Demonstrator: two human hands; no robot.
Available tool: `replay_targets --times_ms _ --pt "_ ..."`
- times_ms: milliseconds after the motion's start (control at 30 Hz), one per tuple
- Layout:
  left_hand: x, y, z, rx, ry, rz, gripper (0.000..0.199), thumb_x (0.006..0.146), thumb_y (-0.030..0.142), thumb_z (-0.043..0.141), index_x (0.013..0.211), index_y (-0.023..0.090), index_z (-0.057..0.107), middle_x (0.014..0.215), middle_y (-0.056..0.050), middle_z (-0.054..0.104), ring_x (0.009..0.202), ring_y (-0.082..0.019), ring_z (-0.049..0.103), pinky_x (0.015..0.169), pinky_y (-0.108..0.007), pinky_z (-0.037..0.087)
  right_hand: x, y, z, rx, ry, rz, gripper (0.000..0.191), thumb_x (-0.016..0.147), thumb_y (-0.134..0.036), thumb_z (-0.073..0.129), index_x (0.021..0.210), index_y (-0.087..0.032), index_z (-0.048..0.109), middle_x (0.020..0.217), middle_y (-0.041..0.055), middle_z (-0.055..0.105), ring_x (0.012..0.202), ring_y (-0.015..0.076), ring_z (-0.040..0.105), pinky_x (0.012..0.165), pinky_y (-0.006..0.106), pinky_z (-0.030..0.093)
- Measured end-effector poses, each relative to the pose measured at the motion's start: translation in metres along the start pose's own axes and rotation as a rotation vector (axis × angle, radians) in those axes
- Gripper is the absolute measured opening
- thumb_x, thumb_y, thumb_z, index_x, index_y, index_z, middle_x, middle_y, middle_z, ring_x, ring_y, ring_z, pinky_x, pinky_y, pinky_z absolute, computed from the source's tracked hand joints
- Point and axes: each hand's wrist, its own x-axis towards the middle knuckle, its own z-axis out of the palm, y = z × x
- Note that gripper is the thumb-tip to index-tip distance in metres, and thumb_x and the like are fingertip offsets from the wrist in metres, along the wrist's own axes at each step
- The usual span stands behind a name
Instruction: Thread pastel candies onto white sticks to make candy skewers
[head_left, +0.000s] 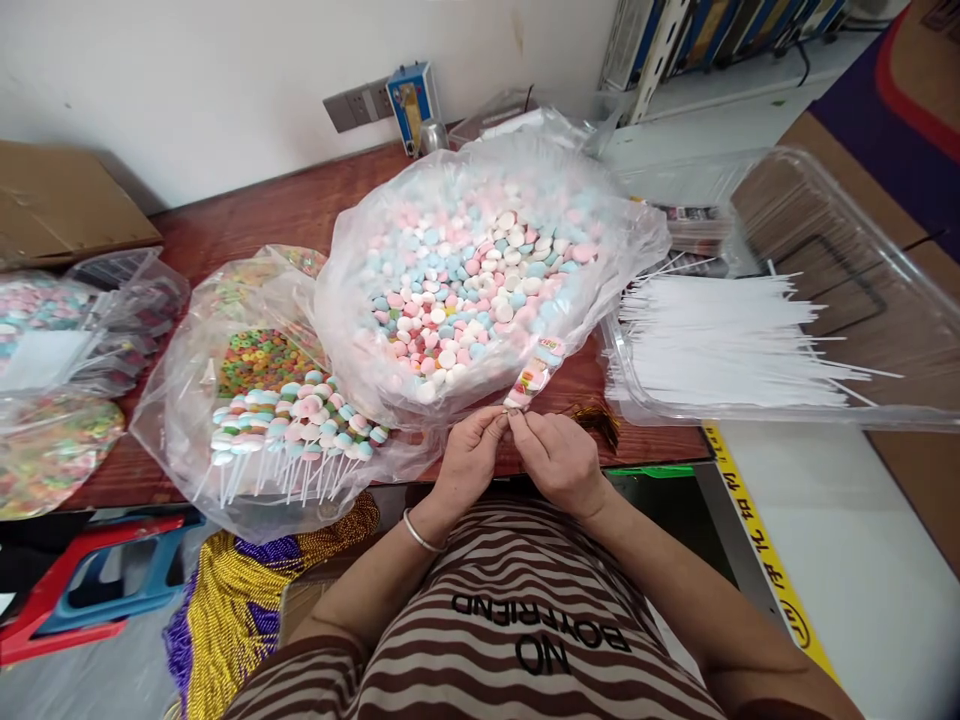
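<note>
You have the wrapped candy (538,368) just past the tabletop's front edge, your left hand (474,452) and right hand (556,455) meeting at its lower end, both sets of fingers clamped on the wrapper. Whether a stick runs inside it is too small to tell. Work looks part-way along: to your left, a cluster of skewered candies (304,418) lies threaded on sticks, with no wrappers visible on them, while the big plastic bag (637,235) ahead holds plenty of loose candies (510,270) and the clear tray (900,415) a thick pile of white sticks (720,340), so much seems left. Room is tight: the bag's near side comes close to the wrapper, gold ties (600,418) lie just beside your right hand, and the tabletop (240,195) ends close by your wrists.
</note>
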Motion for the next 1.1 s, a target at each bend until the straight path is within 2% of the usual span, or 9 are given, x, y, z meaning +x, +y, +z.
replay_targets --times_ms 100,233,333,433,533,767,933,1000,1100 --pt "-0.001 0.002 0.001 0.024 0.014 0.028 0.026 0.094 0.04 0.063 0.089 0.018 0.074 0.088 -0.005 0.071 0.089 -0.019 0.062 0.088 -0.029 0.048 0.001 -0.003 0.003 -0.009 -0.001 0.03 0.028 0.101 -0.012 0.049 0.121 -0.014 0.068 0.093 0.0123 0.074 0.076 0.0202 0.063 0.07 0.034 0.048" --pt "-0.001 0.005 0.002 0.069 0.075 0.037 0.032 0.096 0.045 0.059 0.079 0.018 0.066 0.077 -0.001 0.061 0.074 -0.015 0.052 0.075 -0.026 0.044 -0.004 -0.008 0.009 0.087 -0.037 0.096 0.031 0.102 -0.015 0.047 0.127 -0.015 0.066 0.101 0.0144 0.076 0.082 0.0215 0.069 0.076 0.035 0.055" --pt "0.001 0.007 0.0 0.087 0.119 0.071 0.035 0.097 0.047 0.057 0.078 0.019 0.062 0.076 0.0 0.056 0.073 -0.014 0.047 0.072 -0.025 0.041 -0.001 -0.01 0.009 0.194 0.036 0.186 0.03 0.101 -0.016 0.051 0.129 -0.017 0.064 0.105 0.0141 0.077 0.091 0.022 0.073 0.081 0.034 0.058" --pt "0.002 0.007 -0.004 0.067 0.105 0.067 0.036 0.098 0.051 0.055 0.08 0.02 0.061 0.074 0.002 0.051 0.07 -0.014 0.042 0.07 -0.025 0.039 0.009 -0.01 0.001 0.343 0.077 0.357 0.021 0.101 -0.018 0.054 0.116 -0.019 0.069 0.095 0.0104 0.078 0.087 0.0201 0.074 0.078 0.031 0.058" --pt "0.003 0.008 -0.006 0.036 0.081 0.044 0.037 0.097 0.053 0.055 0.081 0.021 0.06 0.07 0.003 0.047 0.066 -0.013 0.039 0.067 -0.025 0.037 0.02 -0.008 -0.01 0.605 0.008 0.542 0.019 0.102 -0.026 0.055 0.106 -0.022 0.072 0.092 0.0074 0.077 0.082 0.0194 0.072 0.077 0.032 0.059" --pt "0.003 0.01 -0.006 0.203 0.131 0.209 0.03 0.1 0.041 0.054 0.082 0.02 0.066 0.079 -0.002 0.061 0.076 -0.017 0.053 0.075 -0.028 0.041 0.028 -0.014 -0.019 1.07 -0.159 0.908 0.024 0.092 -0.043 0.068 0.096 -0.019 0.066 0.073 0.0014 0.07 0.058 0.0142 0.063 0.052 0.025 0.052" --pt "0.001 0.008 -0.006 0.166 0.111 0.181 0.031 0.098 0.045 0.057 0.083 0.019 0.067 0.082 -0.004 0.063 0.079 -0.017 0.054 0.077 -0.028 0.042 0.029 -0.011 -0.015 1.041 -0.113 0.858 0.025 0.097 -0.043 0.061 0.095 -0.019 0.067 0.077 0.0016 0.068 0.064 0.0144 0.063 0.061 0.026 0.053" --pt "0.002 0.008 -0.009 0.009 0.059 0.068 0.039 0.092 0.055 0.063 0.077 0.019 0.064 0.07 0.0 0.055 0.067 -0.014 0.047 0.065 -0.026 0.041 0.03 -0.007 -0.015 0.999 -0.115 0.769 0.023 0.098 -0.04 0.06 0.096 -0.019 0.068 0.085 0.0041 0.072 0.077 0.0172 0.067 0.072 0.028 0.056" --pt "0.006 0.01 -0.016 -0.321 -0.174 -0.208 0.05 0.081 0.064 0.072 0.069 0.018 0.055 0.054 0.008 0.032 0.047 -0.007 0.025 0.045 -0.021 0.024 0.032 0.0 -0.018 0.948 -0.143 0.624 0.021 0.1 -0.036 0.057 0.1 -0.02 0.071 0.092 0.0061 0.074 0.084 0.0195 0.069 0.079 0.031 0.057"
